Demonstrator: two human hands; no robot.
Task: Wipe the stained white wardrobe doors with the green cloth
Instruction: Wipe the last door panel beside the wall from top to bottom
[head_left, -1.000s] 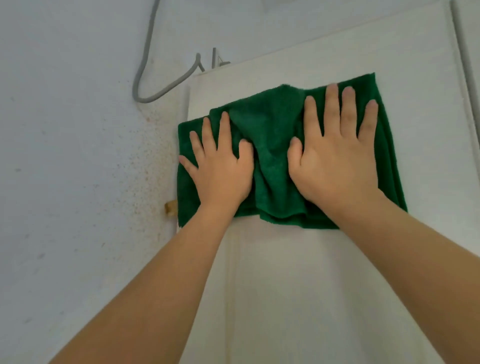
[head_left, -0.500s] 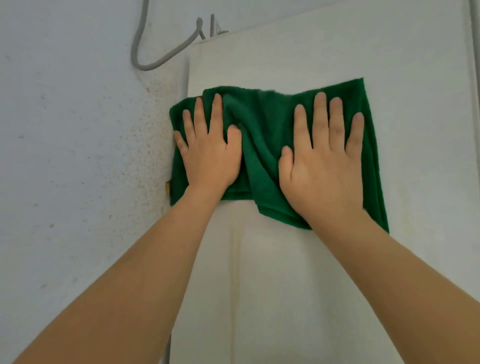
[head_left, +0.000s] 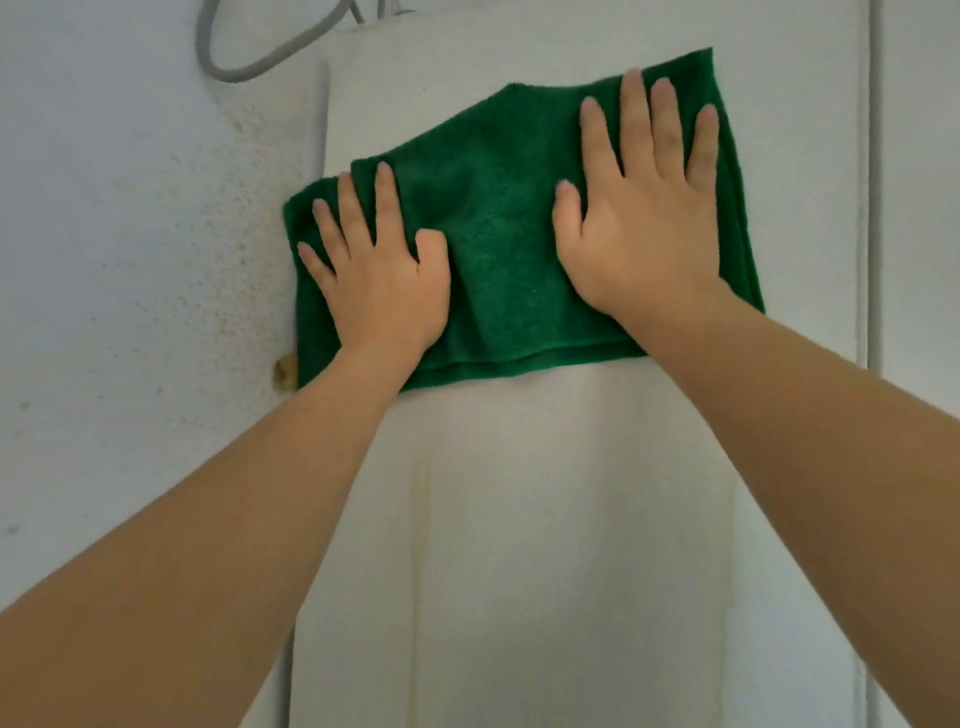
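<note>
A green cloth (head_left: 498, 244) lies spread against the upper part of a white wardrobe door (head_left: 545, 519). Both my hands press it flat to the door with fingers apart. My left hand (head_left: 379, 291) covers the cloth's lower left part at the door's left edge. My right hand (head_left: 644, 218) sits higher, on the cloth's upper right part. A faint yellowish vertical streak (head_left: 418, 545) runs down the door below the cloth.
To the left is a white wall (head_left: 130, 260) speckled with brown spots. A grey cable (head_left: 244, 70) loops on it near the door's top left corner. A small brass hinge (head_left: 284, 371) shows at the door's left edge. Another door panel (head_left: 924, 208) lies at the right.
My right hand has slid up the door with the cloth's right part, while my left hand stayed lower. The cloth is stretched flatter, its middle fold smoothed out.
</note>
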